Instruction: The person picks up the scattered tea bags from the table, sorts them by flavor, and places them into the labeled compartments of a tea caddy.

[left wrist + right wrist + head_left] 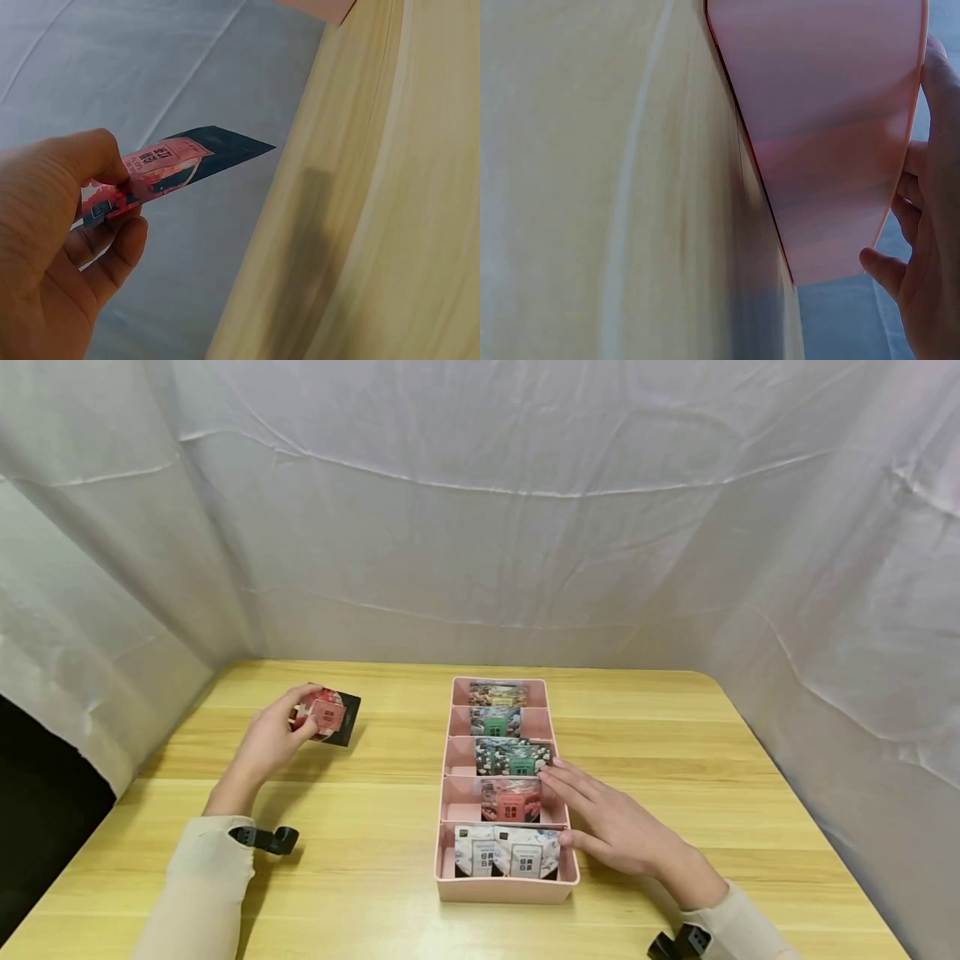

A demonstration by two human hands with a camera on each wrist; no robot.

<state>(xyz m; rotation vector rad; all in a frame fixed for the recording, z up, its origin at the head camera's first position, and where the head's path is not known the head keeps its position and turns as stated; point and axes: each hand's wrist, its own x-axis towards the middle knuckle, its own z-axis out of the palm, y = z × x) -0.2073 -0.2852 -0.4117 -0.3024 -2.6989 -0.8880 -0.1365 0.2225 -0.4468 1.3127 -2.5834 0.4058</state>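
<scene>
My left hand pinches a red and black tea sachet between thumb and fingers, above the left part of the table. In the left wrist view the sachet is tilted, its dark end pointing away from the hand. My right hand rests at the right rim of a long pink divided box, fingers extended along the edge. The right wrist view shows the thumb and fingers of that hand at the rim of the pink box's side wall.
The box's compartments hold white sachets in front, then a red sachet, dark green floral sachets, a green-labelled sachet and a yellow-labelled one at the back. Pale curtains hang behind the wooden table.
</scene>
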